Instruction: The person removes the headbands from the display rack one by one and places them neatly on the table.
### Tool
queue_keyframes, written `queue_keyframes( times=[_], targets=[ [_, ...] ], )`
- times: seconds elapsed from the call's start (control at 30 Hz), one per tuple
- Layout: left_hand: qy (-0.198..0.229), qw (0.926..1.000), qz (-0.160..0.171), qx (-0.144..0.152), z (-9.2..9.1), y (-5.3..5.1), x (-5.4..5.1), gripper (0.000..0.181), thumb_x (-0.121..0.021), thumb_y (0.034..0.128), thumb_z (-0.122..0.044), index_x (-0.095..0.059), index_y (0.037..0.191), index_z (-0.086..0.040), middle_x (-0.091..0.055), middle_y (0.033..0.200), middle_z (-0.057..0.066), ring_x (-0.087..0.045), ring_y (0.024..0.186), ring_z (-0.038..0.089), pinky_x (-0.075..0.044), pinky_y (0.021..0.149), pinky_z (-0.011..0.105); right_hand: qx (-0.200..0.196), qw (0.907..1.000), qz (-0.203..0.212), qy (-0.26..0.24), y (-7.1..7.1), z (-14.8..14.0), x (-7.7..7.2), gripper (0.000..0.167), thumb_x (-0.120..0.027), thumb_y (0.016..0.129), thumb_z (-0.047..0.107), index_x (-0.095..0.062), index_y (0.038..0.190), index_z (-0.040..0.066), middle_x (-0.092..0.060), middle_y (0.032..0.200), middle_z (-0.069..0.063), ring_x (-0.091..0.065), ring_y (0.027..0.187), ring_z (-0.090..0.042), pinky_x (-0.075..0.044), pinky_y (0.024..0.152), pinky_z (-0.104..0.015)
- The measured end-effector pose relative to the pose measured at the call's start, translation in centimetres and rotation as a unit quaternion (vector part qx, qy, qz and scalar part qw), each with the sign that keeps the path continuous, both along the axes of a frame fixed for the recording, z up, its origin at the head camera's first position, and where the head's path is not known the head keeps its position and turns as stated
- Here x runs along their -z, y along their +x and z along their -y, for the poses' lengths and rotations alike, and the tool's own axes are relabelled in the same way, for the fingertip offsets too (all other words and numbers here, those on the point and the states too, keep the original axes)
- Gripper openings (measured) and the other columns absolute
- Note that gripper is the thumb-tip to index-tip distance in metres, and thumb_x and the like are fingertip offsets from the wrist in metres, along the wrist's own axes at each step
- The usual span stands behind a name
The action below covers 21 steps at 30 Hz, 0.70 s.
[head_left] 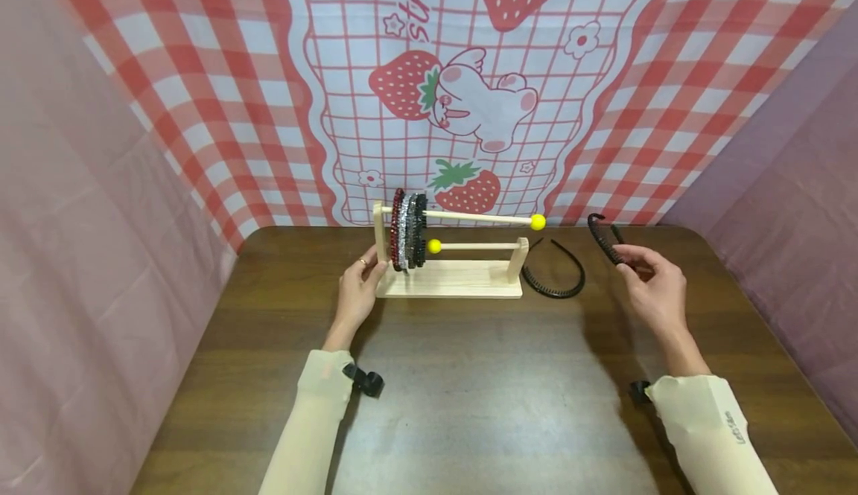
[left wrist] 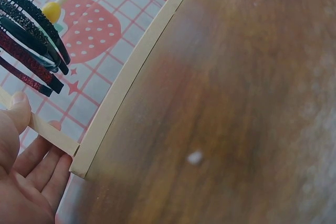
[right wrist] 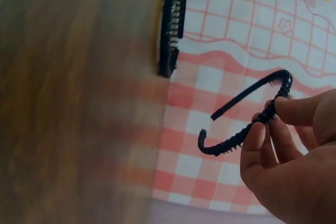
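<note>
We are seeing the left hand (head_left: 360,290) pinching the left post of the wooden stand (head_left: 449,279) low down, thumb opposing fingers, and we are reading this as a steadying hold, since the loaded rod is meeting the stand at that end. The hanging headbands (head_left: 410,231) are sitting packed together beside that post on the upper rod (head_left: 485,218), probably so that its length toward the yellow ball (head_left: 538,222) is staying free. The right hand (head_left: 653,286) is closing thumb and fingertips on one side of the toothed headband (head_left: 602,240), lifting it above the table (head_left: 469,406) to the stand's right; we are guessing that this light grip is leaving the curve and both tips uncovered for easy turning. A second headband (head_left: 554,292) is lying on the table just beside the stand's right end, and we are not managing to tell whether they are touching. The hanging bands are overlapping too closely for us to be counting them surely. The right fingers are covering part of the held band, the right wrist view is cutting off the second band's top, and a pale spot (left wrist: 195,157) is showing too blurred for naming.
</note>
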State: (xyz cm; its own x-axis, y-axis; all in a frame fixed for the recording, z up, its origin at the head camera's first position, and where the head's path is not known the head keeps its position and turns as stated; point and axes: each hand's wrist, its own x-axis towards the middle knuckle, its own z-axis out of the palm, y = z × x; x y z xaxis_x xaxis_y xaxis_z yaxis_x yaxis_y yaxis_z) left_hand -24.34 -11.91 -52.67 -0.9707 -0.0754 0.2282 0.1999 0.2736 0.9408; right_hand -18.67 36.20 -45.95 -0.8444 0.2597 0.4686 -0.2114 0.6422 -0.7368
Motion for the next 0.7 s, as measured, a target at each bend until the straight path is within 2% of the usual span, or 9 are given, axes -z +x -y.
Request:
queue_keyframes(
  times=[0.1,0.17,0.43,0.57,0.7],
  targets=[
    [0.001,1.0000,0.001,-0.002,0.0,0.0,0.0,0.046,-0.070,0.1100,-0.011,-0.063,0.154,0.000,-0.072,0.141,0.026,-0.073,0.127,0.042,-0.057,0.113,0.050,-0.012,0.9997,0.006,0.019,0.1,-0.5,0.3,0.025,-0.074,0.100,-0.006,-0.082,0.122,0.000,-0.071,0.098,0.023,-0.063,0.089,0.016,-0.048,0.078,-0.004],
    [0.001,1.0000,0.002,-0.001,0.0,0.0,-0.1,0.046,-0.070,0.1099,-0.011,-0.063,0.154,0.000,-0.072,0.140,0.026,-0.073,0.127,0.043,-0.057,0.113,0.050,-0.020,0.9992,0.010,0.033,0.1,-0.9,0.5,0.024,-0.074,0.100,-0.006,-0.082,0.122,0.001,-0.070,0.100,0.023,-0.062,0.090,0.016,-0.048,0.079,-0.003],
    [-0.002,1.0000,0.001,0.001,0.0,0.0,-0.1,0.046,-0.070,0.1103,-0.013,-0.063,0.154,-0.001,-0.073,0.139,0.025,-0.074,0.126,0.042,-0.058,0.112,0.051,-0.037,0.9956,0.027,0.082,0.3,-2.5,1.4,0.027,-0.071,0.098,-0.009,-0.081,0.121,0.001,-0.077,0.108,-0.014,-0.062,0.093,0.013,-0.048,0.081,-0.002],
    [-0.002,1.0000,0.000,0.001,0.0,0.0,-0.1,0.046,-0.071,0.1100,-0.013,-0.064,0.154,-0.001,-0.073,0.139,0.024,-0.074,0.126,0.042,-0.058,0.112,0.051,-0.041,0.9929,0.035,0.106,0.4,-3.1,1.7,0.027,-0.070,0.098,-0.009,-0.081,0.121,0.001,-0.077,0.110,-0.018,-0.061,0.094,0.010,-0.047,0.081,-0.003],
    [-0.002,1.0000,0.002,0.000,0.1,0.1,-0.2,0.047,-0.071,0.1095,-0.013,-0.063,0.154,-0.001,-0.073,0.140,0.025,-0.074,0.127,0.042,-0.057,0.112,0.051,-0.047,0.9911,0.040,0.118,0.4,-3.7,1.9,0.027,-0.071,0.098,-0.010,-0.081,0.120,0.001,-0.077,0.108,-0.018,-0.056,0.092,0.017,-0.044,0.080,-0.003]
  ],
)
